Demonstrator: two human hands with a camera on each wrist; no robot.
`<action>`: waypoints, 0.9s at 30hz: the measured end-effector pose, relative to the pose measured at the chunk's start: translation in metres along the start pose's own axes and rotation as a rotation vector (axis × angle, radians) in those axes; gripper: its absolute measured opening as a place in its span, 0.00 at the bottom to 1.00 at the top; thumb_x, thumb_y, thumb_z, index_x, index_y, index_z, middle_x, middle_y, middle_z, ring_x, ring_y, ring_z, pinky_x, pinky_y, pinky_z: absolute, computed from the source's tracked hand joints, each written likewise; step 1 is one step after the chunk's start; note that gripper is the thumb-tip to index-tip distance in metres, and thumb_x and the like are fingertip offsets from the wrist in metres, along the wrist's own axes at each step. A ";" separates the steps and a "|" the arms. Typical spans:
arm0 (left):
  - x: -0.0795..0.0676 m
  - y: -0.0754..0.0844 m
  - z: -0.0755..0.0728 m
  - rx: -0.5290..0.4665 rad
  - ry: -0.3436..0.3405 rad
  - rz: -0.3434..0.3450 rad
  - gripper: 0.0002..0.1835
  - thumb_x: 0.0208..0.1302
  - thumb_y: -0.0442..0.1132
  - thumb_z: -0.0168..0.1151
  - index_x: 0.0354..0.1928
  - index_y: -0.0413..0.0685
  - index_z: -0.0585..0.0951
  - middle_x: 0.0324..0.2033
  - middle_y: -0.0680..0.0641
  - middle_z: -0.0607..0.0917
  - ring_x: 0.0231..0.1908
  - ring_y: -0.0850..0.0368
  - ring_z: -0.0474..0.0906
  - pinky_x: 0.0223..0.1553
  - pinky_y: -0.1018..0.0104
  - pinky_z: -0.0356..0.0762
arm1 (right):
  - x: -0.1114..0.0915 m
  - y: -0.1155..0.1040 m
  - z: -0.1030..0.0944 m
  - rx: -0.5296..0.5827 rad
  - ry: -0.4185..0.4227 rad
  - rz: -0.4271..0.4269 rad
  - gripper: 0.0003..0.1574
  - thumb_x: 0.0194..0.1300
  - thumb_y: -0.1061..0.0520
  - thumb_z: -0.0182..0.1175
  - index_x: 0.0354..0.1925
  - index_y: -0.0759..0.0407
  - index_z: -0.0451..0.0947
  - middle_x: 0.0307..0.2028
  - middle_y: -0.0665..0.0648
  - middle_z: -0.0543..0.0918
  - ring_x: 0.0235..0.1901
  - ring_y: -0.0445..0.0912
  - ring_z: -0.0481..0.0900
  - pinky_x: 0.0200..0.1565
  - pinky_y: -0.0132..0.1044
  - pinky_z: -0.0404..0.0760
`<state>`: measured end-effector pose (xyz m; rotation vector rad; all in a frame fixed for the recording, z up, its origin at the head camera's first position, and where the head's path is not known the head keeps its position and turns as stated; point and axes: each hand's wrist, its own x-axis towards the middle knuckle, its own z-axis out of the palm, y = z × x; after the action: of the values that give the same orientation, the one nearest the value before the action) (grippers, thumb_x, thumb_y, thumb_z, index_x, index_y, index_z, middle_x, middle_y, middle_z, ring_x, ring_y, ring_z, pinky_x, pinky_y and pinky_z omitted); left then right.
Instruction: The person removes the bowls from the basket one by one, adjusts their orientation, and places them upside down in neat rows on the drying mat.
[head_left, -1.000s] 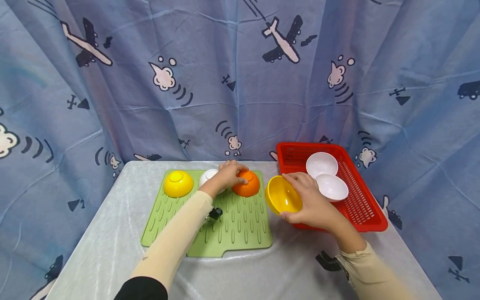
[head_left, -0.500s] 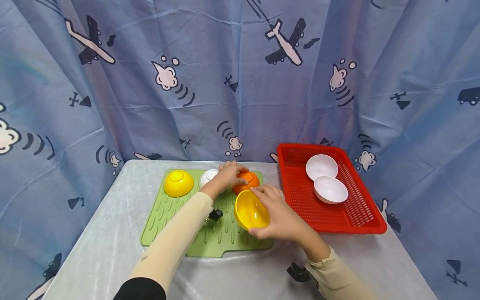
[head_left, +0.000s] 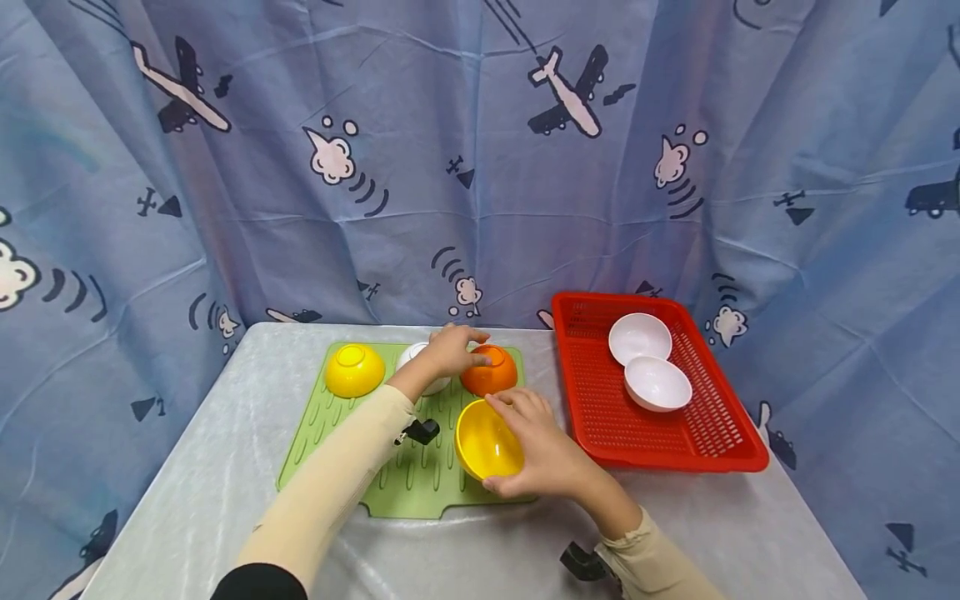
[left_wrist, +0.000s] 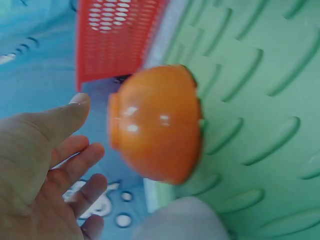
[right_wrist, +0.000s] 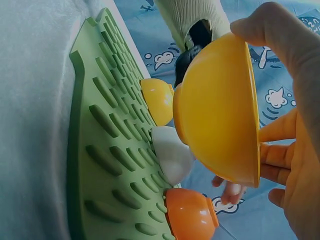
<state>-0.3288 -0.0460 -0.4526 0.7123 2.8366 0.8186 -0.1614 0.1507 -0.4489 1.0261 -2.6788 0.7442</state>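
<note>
My right hand [head_left: 543, 450] pinches a yellow bowl [head_left: 487, 440] by its rim, tilted with its hollow towards me, above the front of a green drying mat [head_left: 408, 500]. Thumb and fingers sit on opposite sides of the rim in the right wrist view. An upside-down orange bowl [left_wrist: 160, 122] rests on the mat. Beside it hovers my left hand [head_left: 450, 350], its fingers loosely spread and apart from the bowl in the left wrist view. Under the left hand, a white bowl [right_wrist: 171, 154] stands upside down, partly hidden in the head view. Another yellow bowl [head_left: 355, 371] lies inverted at the mat's left.
At the right stands a red perforated basket [head_left: 600, 417] holding two white bowls, one a rear bowl [head_left: 640, 337] and one a front bowl [head_left: 657, 385]. A pale cloth covers the table [head_left: 202, 450]. Behind it hangs a blue patterned curtain [head_left: 405, 108].
My right hand has carried the yellow bowl left from beside the basket to above the mat. The left hand has lifted slightly off the orange bowl.
</note>
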 end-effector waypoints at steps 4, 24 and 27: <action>-0.015 0.008 -0.014 -0.065 0.027 0.024 0.27 0.68 0.50 0.68 0.67 0.53 0.79 0.62 0.49 0.83 0.59 0.45 0.76 0.61 0.42 0.63 | 0.001 0.000 0.003 -0.011 0.012 -0.011 0.69 0.38 0.35 0.78 0.74 0.60 0.66 0.65 0.57 0.72 0.69 0.56 0.63 0.68 0.62 0.60; -0.141 0.008 -0.047 -0.278 0.181 0.030 0.25 0.66 0.53 0.70 0.63 0.54 0.82 0.61 0.51 0.82 0.58 0.48 0.75 0.59 0.45 0.74 | 0.002 -0.001 0.002 -0.045 0.079 -0.055 0.71 0.35 0.34 0.79 0.72 0.64 0.67 0.63 0.59 0.72 0.67 0.57 0.64 0.67 0.61 0.60; -0.155 0.006 -0.039 -0.310 0.190 0.014 0.25 0.65 0.51 0.71 0.62 0.53 0.83 0.60 0.50 0.83 0.57 0.47 0.77 0.59 0.45 0.74 | 0.003 0.001 0.002 -0.055 0.093 -0.065 0.71 0.35 0.34 0.79 0.72 0.65 0.67 0.64 0.60 0.72 0.67 0.58 0.63 0.68 0.62 0.59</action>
<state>-0.1972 -0.1319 -0.4208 0.6395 2.7665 1.3563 -0.1640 0.1483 -0.4500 1.0331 -2.5597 0.6850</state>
